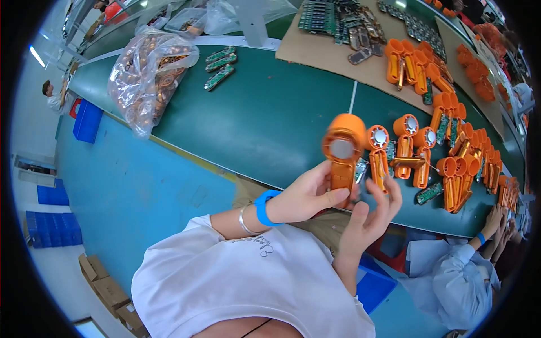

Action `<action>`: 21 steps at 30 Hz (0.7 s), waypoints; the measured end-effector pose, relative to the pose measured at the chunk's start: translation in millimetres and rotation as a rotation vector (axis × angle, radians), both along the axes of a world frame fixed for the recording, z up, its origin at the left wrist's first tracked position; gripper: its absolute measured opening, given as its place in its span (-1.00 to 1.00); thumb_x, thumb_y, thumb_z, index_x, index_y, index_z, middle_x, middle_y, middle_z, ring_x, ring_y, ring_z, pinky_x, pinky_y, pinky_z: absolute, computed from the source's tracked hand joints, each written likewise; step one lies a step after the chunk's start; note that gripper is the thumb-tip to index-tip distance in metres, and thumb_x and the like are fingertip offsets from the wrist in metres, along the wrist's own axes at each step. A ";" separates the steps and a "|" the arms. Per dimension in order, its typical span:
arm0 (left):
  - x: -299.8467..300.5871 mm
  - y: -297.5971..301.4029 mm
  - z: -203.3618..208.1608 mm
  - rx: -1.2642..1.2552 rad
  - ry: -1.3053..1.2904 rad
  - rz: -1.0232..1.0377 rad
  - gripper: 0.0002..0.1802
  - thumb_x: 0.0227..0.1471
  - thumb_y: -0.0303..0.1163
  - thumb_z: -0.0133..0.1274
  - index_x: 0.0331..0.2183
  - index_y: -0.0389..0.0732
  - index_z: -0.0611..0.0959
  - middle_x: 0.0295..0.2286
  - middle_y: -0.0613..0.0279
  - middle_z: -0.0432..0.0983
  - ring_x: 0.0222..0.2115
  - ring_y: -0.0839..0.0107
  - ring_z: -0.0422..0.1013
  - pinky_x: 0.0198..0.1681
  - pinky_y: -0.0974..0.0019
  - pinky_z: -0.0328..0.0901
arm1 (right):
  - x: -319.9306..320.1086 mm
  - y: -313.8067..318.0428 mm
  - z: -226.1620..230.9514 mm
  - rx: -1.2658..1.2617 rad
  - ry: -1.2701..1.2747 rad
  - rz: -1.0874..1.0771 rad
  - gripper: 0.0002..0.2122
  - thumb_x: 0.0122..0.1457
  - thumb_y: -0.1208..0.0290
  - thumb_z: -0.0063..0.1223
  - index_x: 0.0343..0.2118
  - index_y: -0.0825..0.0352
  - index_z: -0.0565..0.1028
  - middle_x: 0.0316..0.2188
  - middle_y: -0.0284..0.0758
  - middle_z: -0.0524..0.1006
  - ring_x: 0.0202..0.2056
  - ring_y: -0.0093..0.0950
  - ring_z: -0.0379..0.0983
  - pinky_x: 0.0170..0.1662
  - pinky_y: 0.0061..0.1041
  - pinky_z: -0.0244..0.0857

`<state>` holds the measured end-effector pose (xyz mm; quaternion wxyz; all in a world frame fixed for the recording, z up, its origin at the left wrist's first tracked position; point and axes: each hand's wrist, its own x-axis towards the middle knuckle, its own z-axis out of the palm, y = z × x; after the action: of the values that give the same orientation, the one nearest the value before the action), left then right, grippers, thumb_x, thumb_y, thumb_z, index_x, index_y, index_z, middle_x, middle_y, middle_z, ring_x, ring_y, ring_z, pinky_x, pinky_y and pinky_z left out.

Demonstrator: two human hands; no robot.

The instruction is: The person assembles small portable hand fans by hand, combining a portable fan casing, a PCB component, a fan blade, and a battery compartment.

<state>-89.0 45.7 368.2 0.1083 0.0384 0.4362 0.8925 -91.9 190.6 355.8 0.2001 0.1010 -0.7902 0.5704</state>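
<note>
My left hand [304, 197], with a blue band and a silver bangle at its wrist, grips the handle of an orange handheld fan body [344, 141]. The fan's round head points up and has a silver disc in it. Close by on the right is my right hand [369, 222], fingers apart and slightly curled, with nothing seen in it. Just beyond stand similar orange fan bodies [404, 146] with silver discs and open handles. A green circuit board [429, 193] lies to their right.
The green table [259, 107] carries a clear bag [152, 79] of copper-coloured parts, several circuit boards [220, 76] and cardboard [321, 50] with more boards. Orange fan bodies [459, 174] crowd the right side. A co-worker in pale clothing [451, 276] sits at lower right.
</note>
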 end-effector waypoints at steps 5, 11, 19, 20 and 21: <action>-3.1 8.8 9.9 -0.476 0.143 -0.225 -0.40 -0.02 -0.43 0.12 0.05 -0.35 0.29 -0.21 0.11 0.41 -0.27 0.47 0.37 -0.22 0.36 0.33 | -12.3 14.0 23.6 -0.663 -0.453 0.367 -0.47 0.05 0.30 0.14 0.00 0.52 0.24 -0.04 -0.11 0.36 -0.07 -0.42 0.35 -0.01 -0.47 0.24; -1.3 23.5 21.0 -0.756 0.458 0.037 -0.45 -0.20 -0.51 0.21 -0.09 -0.39 0.44 -0.22 -0.11 0.42 -0.24 0.05 0.41 -0.20 0.28 0.33 | -5.7 32.7 8.0 -0.913 -0.230 0.391 -0.44 0.05 0.10 0.10 -0.01 0.43 0.24 -0.16 -0.12 0.38 -0.09 -0.22 0.33 0.06 -0.10 0.14; 4.9 30.9 12.3 -0.905 0.626 0.173 -0.44 -0.32 -0.63 0.22 -0.14 -0.41 0.48 -0.24 -0.10 0.45 -0.27 0.04 0.45 -0.20 0.28 0.36 | 0.8 29.5 1.0 -1.035 -0.086 0.518 -0.51 0.07 0.26 0.14 -0.03 0.46 0.26 -0.11 -0.10 0.38 -0.04 -0.24 0.34 0.05 -0.19 0.20; 3.5 33.4 7.2 -0.896 0.678 0.184 -0.43 -0.31 -0.62 0.22 -0.13 -0.41 0.47 -0.24 -0.10 0.45 -0.27 0.04 0.45 -0.21 0.28 0.36 | 0.4 33.5 -0.3 -1.026 -0.073 0.509 -0.51 0.07 0.26 0.14 -0.03 0.46 0.26 -0.11 -0.10 0.38 -0.04 -0.24 0.34 0.05 -0.19 0.20; 1.6 35.9 4.9 -0.890 0.729 0.197 -0.43 -0.30 -0.61 0.22 -0.13 -0.41 0.47 -0.25 -0.10 0.45 -0.28 0.05 0.45 -0.22 0.28 0.36 | 0.5 37.6 -3.0 -1.038 -0.083 0.516 -0.51 0.07 0.29 0.14 -0.02 0.46 0.25 -0.09 -0.10 0.37 -0.04 -0.24 0.33 0.05 -0.19 0.20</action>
<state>-87.4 81.6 373.1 -0.1265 0.2529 0.7800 0.5583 -91.4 228.2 352.9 0.0470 0.1565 -0.3640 0.9170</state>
